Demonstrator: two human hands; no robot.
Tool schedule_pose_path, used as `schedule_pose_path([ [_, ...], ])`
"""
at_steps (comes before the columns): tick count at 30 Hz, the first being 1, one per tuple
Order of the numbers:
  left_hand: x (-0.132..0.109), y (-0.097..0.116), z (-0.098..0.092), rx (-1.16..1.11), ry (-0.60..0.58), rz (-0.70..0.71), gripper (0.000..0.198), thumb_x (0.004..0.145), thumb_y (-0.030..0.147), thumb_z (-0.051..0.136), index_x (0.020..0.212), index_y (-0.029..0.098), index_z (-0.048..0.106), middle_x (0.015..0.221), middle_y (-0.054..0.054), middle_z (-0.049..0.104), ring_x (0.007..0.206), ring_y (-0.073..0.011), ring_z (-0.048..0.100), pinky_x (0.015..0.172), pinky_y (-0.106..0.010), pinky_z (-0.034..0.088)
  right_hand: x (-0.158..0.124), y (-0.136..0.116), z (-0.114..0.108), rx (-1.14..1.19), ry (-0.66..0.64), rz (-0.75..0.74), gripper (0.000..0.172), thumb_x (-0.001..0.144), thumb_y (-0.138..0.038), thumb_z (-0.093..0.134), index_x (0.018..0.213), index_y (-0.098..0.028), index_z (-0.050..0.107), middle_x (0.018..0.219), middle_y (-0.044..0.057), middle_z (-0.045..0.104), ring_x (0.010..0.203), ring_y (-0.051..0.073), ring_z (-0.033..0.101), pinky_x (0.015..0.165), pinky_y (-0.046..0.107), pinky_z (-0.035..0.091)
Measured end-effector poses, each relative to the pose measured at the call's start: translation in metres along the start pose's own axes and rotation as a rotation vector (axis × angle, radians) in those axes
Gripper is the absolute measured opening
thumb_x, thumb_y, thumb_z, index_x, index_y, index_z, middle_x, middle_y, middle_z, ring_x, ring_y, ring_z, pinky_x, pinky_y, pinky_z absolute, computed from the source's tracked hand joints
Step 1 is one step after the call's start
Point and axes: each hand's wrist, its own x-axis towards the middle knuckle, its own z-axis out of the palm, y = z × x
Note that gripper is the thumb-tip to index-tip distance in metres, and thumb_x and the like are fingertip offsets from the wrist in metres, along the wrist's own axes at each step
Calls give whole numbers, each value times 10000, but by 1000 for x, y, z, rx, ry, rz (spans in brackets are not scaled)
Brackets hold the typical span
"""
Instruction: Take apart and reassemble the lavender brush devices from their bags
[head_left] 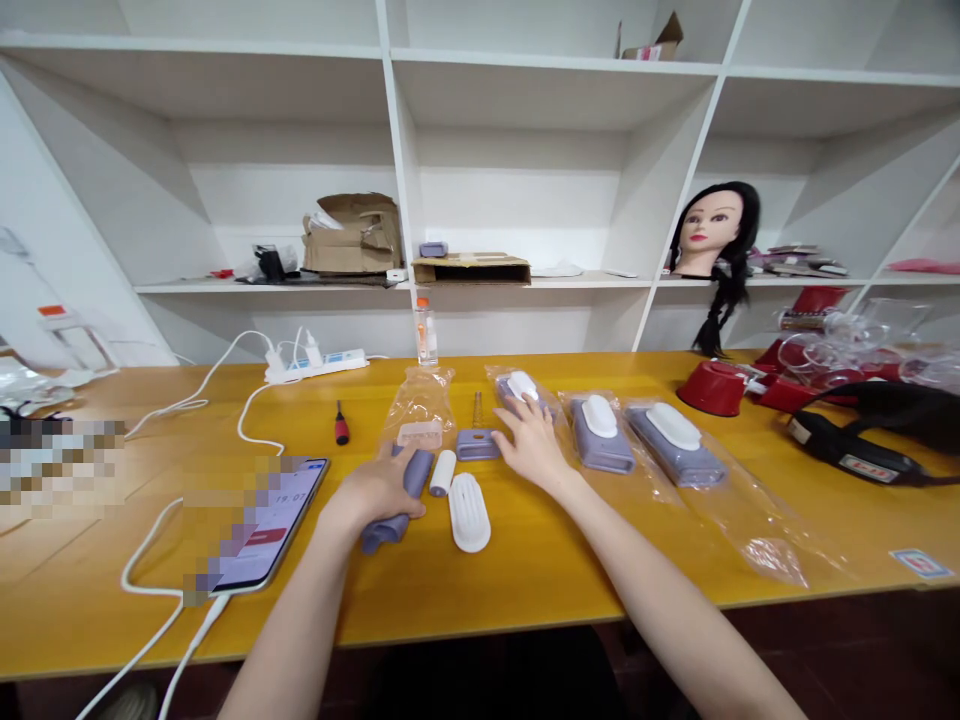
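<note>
**Left hand** (379, 488): the grip is narrow, closed around a hollow lavender plastic casing (415, 472), held just above the yellow wooden worktop (525, 590), its lower end projecting beneath the palm.

**Right hand** (534, 447): the grip is wide, with the fingers spread and laid on a lavender device with a white oval cap (521, 388), which is enclosed in a clear plastic bag.

**Set between the hands:** a white plastic cylinder (442, 473), just beside the casing; a white ribbed oval cover (469, 512); a lavender plastic base (478, 445) with a brass-coloured spring (477, 408) standing upright on it.

**Also laid out on the worktop:** a clear bag with a pale pink piece (420, 432); a screwdriver with a red and black handle (342, 425); two further bagged lavender devices (602, 435), to the right; a smartphone with a blurred screen (262, 525), connected by a white cable.
</note>
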Motion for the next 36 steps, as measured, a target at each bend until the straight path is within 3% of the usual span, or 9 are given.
schedule_pose_path([
  [4,14,7,4,-48,71,-97,824,599,588,591,1321,247,385,1333,-203,404,934,-354,618,754,-385,438,-4,-3,10,50,-73,-157,407,849,-289,489,1251,-218,495,1348,113,447,1290,304,302,1029,574,201],
  [8,21,9,7,-91,157,-65,722,700,535,520,1343,240,372,1445,-216,248,1025,-371,582,824,-408,416,-3,1,21,114,-145,-182,441,823,-183,506,1262,-217,483,1294,114,488,1173,263,459,991,483,322],
  [12,19,11,7,-89,276,-48,613,753,501,469,1297,220,444,1429,-190,325,1147,-411,478,857,-461,391,0,5,28,189,-116,-196,426,802,-65,453,1199,-197,538,1221,104,528,1109,213,510,948,361,390],
  [15,16,16,4,-101,345,46,543,766,472,472,1262,249,477,1410,-141,382,1207,-402,409,893,-490,361,2,6,31,221,-95,-209,424,777,-14,434,1144,-179,566,1165,90,558,1090,185,522,940,309,398],
  [18,14,22,4,-106,312,129,501,763,442,483,1239,285,498,1406,-99,401,1228,-386,384,910,-528,340,3,8,33,253,-71,-212,474,737,27,426,1150,-173,547,1125,80,570,1062,170,534,928,288,409],
  [24,19,25,7,-101,246,144,531,754,450,496,1254,271,504,1401,-131,410,1265,-395,340,926,-592,295,4,13,32,284,4,-166,566,698,53,408,1227,-140,472,1153,116,537,1084,193,508,970,330,387],
  [32,32,40,3,-27,194,188,511,745,413,502,1228,250,535,1382,-126,438,1266,-387,353,950,-575,291,4,13,36,302,9,-172,542,690,27,451,1204,-139,503,1132,100,558,1049,181,535,962,304,396],
  [36,36,49,11,-25,207,204,547,754,423,508,1277,263,489,1425,-127,380,1298,-397,305,977,-595,251,5,14,16,278,48,-163,431,767,-89,485,1191,-153,522,1174,105,553,1091,202,509,962,325,389],
])
